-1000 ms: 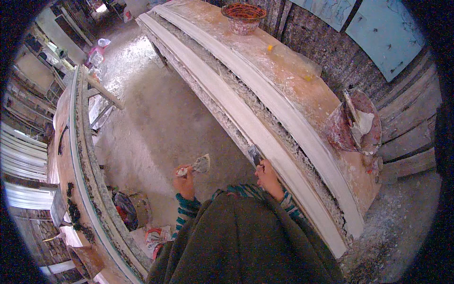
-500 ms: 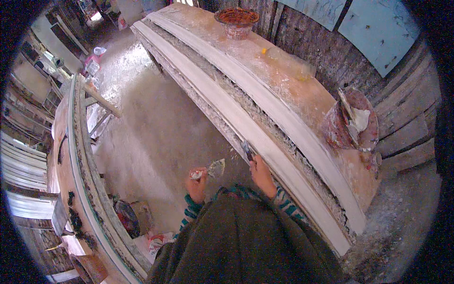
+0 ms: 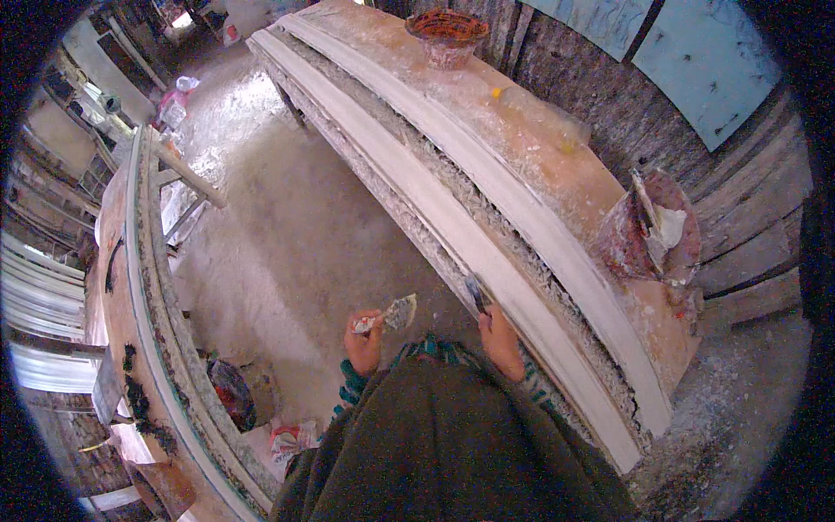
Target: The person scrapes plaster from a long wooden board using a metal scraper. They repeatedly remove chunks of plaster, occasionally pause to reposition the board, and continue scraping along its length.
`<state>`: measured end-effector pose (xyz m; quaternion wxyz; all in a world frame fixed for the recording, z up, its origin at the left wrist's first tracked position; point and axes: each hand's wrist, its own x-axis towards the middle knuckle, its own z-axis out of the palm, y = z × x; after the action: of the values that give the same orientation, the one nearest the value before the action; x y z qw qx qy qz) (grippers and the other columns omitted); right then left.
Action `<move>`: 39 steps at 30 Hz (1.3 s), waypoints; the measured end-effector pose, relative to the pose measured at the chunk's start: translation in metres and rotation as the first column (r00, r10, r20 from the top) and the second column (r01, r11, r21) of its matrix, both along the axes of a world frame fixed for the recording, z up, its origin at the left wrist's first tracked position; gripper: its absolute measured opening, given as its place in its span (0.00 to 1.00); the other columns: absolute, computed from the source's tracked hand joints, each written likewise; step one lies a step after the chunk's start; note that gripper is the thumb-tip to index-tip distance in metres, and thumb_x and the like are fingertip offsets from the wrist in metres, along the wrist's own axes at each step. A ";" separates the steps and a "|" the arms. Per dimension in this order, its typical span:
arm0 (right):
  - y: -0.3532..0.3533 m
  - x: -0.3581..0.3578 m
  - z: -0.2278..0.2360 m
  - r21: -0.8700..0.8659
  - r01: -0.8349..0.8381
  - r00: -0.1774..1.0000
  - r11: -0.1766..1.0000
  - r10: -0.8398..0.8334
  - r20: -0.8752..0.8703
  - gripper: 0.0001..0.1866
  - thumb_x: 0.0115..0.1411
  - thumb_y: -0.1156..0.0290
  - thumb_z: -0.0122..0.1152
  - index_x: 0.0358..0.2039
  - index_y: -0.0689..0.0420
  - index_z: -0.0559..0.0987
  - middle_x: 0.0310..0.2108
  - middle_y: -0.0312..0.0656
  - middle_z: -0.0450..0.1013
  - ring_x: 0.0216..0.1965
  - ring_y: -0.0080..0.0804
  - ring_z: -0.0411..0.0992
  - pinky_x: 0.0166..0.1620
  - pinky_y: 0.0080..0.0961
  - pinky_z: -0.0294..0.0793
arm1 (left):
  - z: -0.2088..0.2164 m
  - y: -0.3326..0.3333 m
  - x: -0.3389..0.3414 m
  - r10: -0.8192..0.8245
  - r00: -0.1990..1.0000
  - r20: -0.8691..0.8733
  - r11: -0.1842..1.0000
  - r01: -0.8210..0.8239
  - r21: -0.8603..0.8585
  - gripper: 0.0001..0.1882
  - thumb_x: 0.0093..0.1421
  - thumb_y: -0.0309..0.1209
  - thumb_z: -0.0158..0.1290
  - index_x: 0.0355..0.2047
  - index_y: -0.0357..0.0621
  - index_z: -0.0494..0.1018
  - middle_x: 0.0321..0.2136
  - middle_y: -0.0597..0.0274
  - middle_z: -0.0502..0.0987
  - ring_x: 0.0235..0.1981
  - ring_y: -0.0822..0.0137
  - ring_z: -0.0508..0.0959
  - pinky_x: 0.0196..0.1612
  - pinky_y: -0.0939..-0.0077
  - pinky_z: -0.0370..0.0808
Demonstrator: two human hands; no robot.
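My left hand [image 3: 363, 344] is closed round a putty knife [image 3: 398, 314] whose broad blade is crusted with pale material, held over the floor. In my right hand [image 3: 499, 342] is a scraper with a dark handle [image 3: 476, 294], its tip at the near edge of a long white moulding strip [image 3: 487, 263]. That strip lies along the front of a bench, and a second white strip [image 3: 557, 237] runs parallel behind it. A rough, crusted gap with pale residue separates the two. The fingers partly hide both handles.
On the bench [image 3: 522, 157] stand a bowl with orange-brown residue [image 3: 447, 42], a clear bottle [image 3: 544, 117] lying down, and a stained bucket [image 3: 639, 228] holding a tool and white material. Another long bench [image 3: 161, 348] curves along the left. A bag [image 3: 291, 439] sits low beside it.
My right hand and its scraper have moved a little right and toward me along the strip's near edge. My left hand keeps the putty knife at nearly the same place. The view has shifted slightly.
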<state>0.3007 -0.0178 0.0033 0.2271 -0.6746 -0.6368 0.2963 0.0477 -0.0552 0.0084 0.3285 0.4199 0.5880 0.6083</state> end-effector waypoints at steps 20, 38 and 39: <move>0.003 -0.015 0.014 -0.037 0.010 0.998 0.999 -0.007 0.069 0.15 0.60 0.66 0.43 0.44 0.59 0.65 0.36 0.60 0.69 0.38 0.57 0.68 0.40 0.48 0.66 | -0.004 0.003 0.009 -0.048 0.993 0.112 0.995 0.057 -0.084 0.06 0.56 0.24 0.52 0.34 0.40 0.69 0.25 0.68 0.72 0.25 0.79 0.69 0.29 0.85 0.67; -0.019 0.039 0.001 -0.115 -0.135 0.943 0.984 0.092 -0.321 0.19 0.55 0.65 0.55 0.44 0.60 0.66 0.38 0.49 0.70 0.41 0.42 0.68 0.44 0.34 0.66 | -0.001 -0.007 0.020 -0.015 0.988 0.152 0.998 0.024 -0.060 0.08 0.56 0.25 0.52 0.37 0.41 0.68 0.31 0.63 0.74 0.31 0.76 0.72 0.33 0.83 0.71; -0.024 0.048 -0.001 -0.184 -0.199 0.903 0.962 0.108 -0.415 0.21 0.53 0.65 0.57 0.46 0.60 0.66 0.40 0.48 0.70 0.43 0.42 0.68 0.47 0.34 0.65 | 0.004 -0.005 0.025 0.000 0.981 0.195 0.998 0.013 -0.064 0.09 0.56 0.25 0.52 0.37 0.41 0.68 0.31 0.63 0.74 0.31 0.76 0.72 0.33 0.83 0.71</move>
<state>0.3483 -0.0420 0.0020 0.2517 -0.5680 -0.5910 0.5146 0.0728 -0.0603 0.0120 0.4000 0.3494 0.5710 0.6260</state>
